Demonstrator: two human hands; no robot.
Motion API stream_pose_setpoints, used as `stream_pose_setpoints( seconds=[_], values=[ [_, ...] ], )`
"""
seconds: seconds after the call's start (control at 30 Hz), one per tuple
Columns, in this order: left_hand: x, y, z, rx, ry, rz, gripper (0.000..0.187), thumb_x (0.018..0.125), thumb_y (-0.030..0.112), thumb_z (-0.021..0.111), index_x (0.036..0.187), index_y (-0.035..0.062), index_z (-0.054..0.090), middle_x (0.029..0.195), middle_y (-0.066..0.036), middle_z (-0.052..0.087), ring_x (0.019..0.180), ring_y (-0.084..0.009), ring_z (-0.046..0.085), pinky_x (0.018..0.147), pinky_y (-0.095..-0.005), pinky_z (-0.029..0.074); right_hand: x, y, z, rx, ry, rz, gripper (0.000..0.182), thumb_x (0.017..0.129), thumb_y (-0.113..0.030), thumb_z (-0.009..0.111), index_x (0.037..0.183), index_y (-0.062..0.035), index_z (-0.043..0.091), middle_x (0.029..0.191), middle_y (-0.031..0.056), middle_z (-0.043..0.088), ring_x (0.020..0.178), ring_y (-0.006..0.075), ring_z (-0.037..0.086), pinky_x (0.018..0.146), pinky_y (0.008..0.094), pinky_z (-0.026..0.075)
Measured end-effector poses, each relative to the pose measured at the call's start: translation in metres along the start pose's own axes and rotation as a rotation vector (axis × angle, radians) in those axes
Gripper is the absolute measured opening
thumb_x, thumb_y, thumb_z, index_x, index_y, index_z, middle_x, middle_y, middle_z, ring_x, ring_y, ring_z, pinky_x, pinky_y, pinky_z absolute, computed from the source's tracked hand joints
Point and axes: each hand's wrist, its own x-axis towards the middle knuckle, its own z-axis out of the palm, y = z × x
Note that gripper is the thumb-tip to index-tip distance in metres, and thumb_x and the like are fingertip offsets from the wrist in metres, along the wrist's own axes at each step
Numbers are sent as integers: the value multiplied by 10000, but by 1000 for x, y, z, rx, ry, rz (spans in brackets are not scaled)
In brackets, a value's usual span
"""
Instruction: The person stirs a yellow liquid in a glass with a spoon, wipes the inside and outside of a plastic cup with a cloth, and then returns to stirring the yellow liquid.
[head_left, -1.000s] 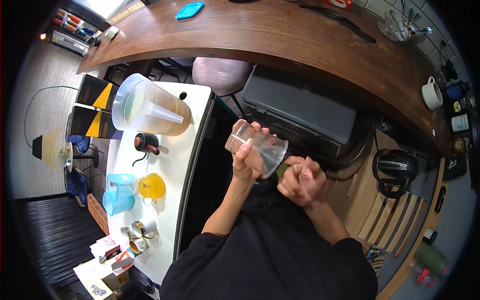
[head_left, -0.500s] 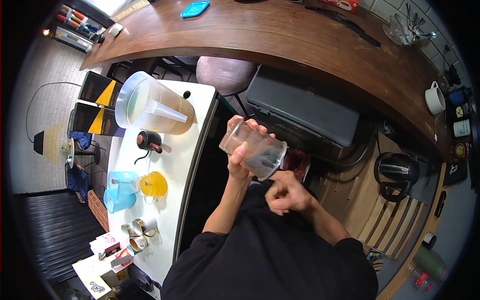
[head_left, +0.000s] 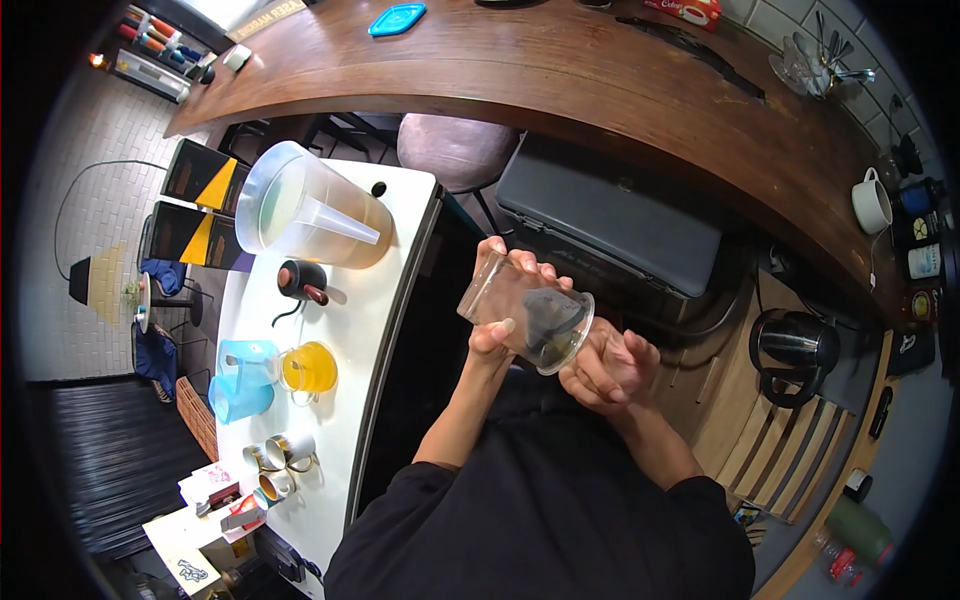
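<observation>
Through the wall of the clear plastic cup [head_left: 528,312] a dark patch shows, but whether it lies inside or is seen through the plastic is hard to tell, as is whether this is one cup or several nested. The left hand [head_left: 486,342] grasps it, fingers wrapped along the far side and thumb pressed on the near side; the palm is hidden. The cup tilts, its wide rim toward the right hand [head_left: 612,368], in front of the black shirt [head_left: 540,480]. The right fingers are loosely bent, some tips hidden by the rim; contact with it cannot be made out.

On the white table [head_left: 335,430] stand one large translucent pitcher [head_left: 320,218], one glass vessel of orange liquid [head_left: 308,368] and three mugs [head_left: 290,450], partly overlapping. The blue plastic ware [head_left: 243,385] also overlaps, its count unclear. Across from them are one black kettle [head_left: 798,345] and, on the wooden counter [head_left: 480,65], one white cup [head_left: 872,205]. The stool [head_left: 455,150] is partly covered by the counter.

Compared with half a second ago, the cup sits farther right, the right hand has opened from a tighter curl, and a dark red object beyond the rim is out of sight.
</observation>
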Motion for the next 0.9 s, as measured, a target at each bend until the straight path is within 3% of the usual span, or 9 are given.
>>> stream_pose_setpoints(
  seconds=[0.1, 0.17, 0.3, 0.5, 0.57, 0.63, 0.73, 0.83, 0.9],
  values=[
    [3, 0, -4, -52, -51, -1, 837, 652, 230, 821, 1338, 178, 344, 1167, -84, 536, 1165, -272, 574, 1069, -535, 487, -2, 9, -5, 100, 1, 29, 561, 1017, -451, 549, 959, 107, 537, 500, 55, 563, 329, 100, 440, 332, 223, 380],
    [4, 0, -4, -84, -88, 3, 840, 652, 229, 819, 1341, 175, 341, 1167, -86, 535, 1163, -275, 575, 1060, -540, 490, 2, 21, -10, 103, -243, -26, 585, 1049, -338, 531, 1356, 148, 423, 518, 92, 553, 313, 116, 425, 343, 244, 367],
    [5, -1, 2, -50, -71, 30, 847, 650, 230, 814, 1349, 167, 339, 1177, -89, 538, 1162, -278, 580, 1040, -547, 499, -6, 5, 13, -662, 119, 290, 461, 1076, -270, 500, 1350, 98, 462, 505, 81, 569, 314, 96, 417, 330, 252, 345],
    [5, 3, -1, -69, -37, 33, 867, 651, 236, 823, 1364, 165, 335, 1195, -90, 534, 1168, -277, 579, 1039, -549, 501, -3, 13, 17, -1012, 63, 268, 522, 1008, -115, 616, 1433, 104, 407, 579, 68, 611, 385, 65, 453, 361, 234, 327],
    [3, 3, 0, -40, -7, 15, 869, 648, 232, 821, 1362, 170, 330, 1185, -89, 535, 1167, -282, 579, 1049, -554, 496, -10, 1, 5, -676, 58, 421, 532, 1007, -122, 612, 1439, 101, 396, 573, 76, 605, 396, 68, 464, 367, 241, 343],
    [2, 3, 1, -40, -46, 5, 864, 646, 228, 822, 1353, 171, 328, 1174, -89, 533, 1168, -284, 579, 1058, -558, 491, -10, 13, -10, -205, -155, 56, 514, 1037, -217, 545, 1435, 80, 415, 532, 86, 572, 336, 88, 419, 341, 216, 313],
    [1, 4, -2, -63, -87, -13, 864, 632, 225, 839, 1327, 170, 328, 1148, -88, 531, 1167, -287, 580, 1073, -564, 480, 0, 6, -7, 46, -297, 71, 513, 1056, -274, 513, 1433, 62, 428, 503, 62, 548, 307, 89, 380, 337, 219, 330],
    [1, 5, -12, -105, -148, -38, 874, 604, 231, 870, 1293, 169, 335, 1121, -86, 532, 1164, -290, 583, 1090, -568, 468, -5, 11, -1, 262, -151, 23, 401, 1086, -266, 454, 1329, 48, 509, 468, 26, 510, 293, 73, 343, 329, 217, 333],
    [0, 7, -15, -116, -197, -46, 879, 589, 235, 884, 1278, 169, 341, 1110, -85, 533, 1162, -291, 586, 1101, -570, 460, -7, 10, 5, 132, 186, 125, 320, 1111, -237, 387, 1181, 22, 562, 436, -7, 466, 286, 66, 325, 321, 213, 321]
  ],
)
